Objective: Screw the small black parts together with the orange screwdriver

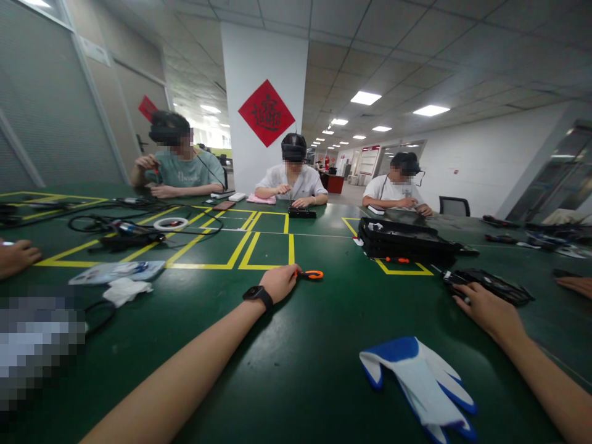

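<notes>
My left hand [280, 282], with a dark watch on its wrist, is closed at the near end of a small orange-and-black handled tool [314, 275] on the green table. The hand hides part of it, so its exact kind does not show. On the right, my right hand [485, 309], wearing a ring, grips the near left end of a black plastic assembly [502, 287]. Some of those fingers are out of sight against the dark part. Between my forearms lies a white-and-blue work glove [423, 382].
A long black housing [407, 237] lies ahead, an orange-handled tool [396, 260] before it. Cables [92, 222], a white ring-shaped roll [171, 224] and a crumpled tissue [127, 291] lie left. Yellow tape marks the table. Several people sit around; a co-worker's hand [17, 258] shows left.
</notes>
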`<state>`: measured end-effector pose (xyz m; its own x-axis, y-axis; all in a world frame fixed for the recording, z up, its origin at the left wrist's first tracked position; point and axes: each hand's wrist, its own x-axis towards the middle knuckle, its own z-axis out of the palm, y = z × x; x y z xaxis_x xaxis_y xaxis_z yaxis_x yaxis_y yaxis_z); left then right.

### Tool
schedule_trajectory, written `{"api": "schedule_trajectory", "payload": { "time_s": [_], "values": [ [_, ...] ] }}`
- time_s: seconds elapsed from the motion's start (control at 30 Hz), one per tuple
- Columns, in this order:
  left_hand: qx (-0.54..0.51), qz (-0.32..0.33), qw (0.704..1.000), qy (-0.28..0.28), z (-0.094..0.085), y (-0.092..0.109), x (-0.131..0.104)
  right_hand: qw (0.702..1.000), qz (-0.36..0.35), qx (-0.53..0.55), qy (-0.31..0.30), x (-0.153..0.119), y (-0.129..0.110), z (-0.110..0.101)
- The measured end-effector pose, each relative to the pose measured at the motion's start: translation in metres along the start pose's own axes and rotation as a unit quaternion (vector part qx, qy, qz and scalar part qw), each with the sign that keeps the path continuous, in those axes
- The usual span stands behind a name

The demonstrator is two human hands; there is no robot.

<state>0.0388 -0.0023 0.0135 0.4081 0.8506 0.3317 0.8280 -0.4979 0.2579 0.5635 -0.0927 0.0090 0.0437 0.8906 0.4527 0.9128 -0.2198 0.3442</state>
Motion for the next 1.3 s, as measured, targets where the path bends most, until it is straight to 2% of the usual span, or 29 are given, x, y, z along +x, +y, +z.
{"api": "schedule_trajectory", "payload": {
  "time_s": [0.3,0.5,0.77,0.97,1.1,1.2,1.3],
  "values": [
    [0.005,0.023,1.000,0.017,0.007,-0.006,0.001,1.000,0.013,0.024,-0.001,0.001,-0.004,-0.002],
    [0.004,0.014,1.000,0.007,0.004,-0.003,0.000,0.997,0.055,0.053,-0.006,-0.001,0.000,0.002],
    [-0.006,0.006,1.000,0.004,0.002,-0.002,0.000,0.998,0.051,0.047,-0.006,0.000,0.001,0.005],
    [-0.004,0.009,1.000,0.004,0.001,0.000,0.000,0.993,0.059,0.096,-0.033,0.003,0.010,0.015],
    [-0.006,0.012,1.000,0.008,0.001,-0.001,-0.001,0.990,0.037,0.134,-0.029,0.004,0.012,0.019],
    [-0.019,0.016,1.000,0.007,0.002,-0.001,0.000,0.984,-0.017,0.174,-0.012,0.004,-0.010,0.000],
    [-0.037,0.047,0.998,0.029,0.001,0.001,0.001,0.967,-0.108,0.227,0.041,0.003,-0.062,-0.045]
  ]
}}
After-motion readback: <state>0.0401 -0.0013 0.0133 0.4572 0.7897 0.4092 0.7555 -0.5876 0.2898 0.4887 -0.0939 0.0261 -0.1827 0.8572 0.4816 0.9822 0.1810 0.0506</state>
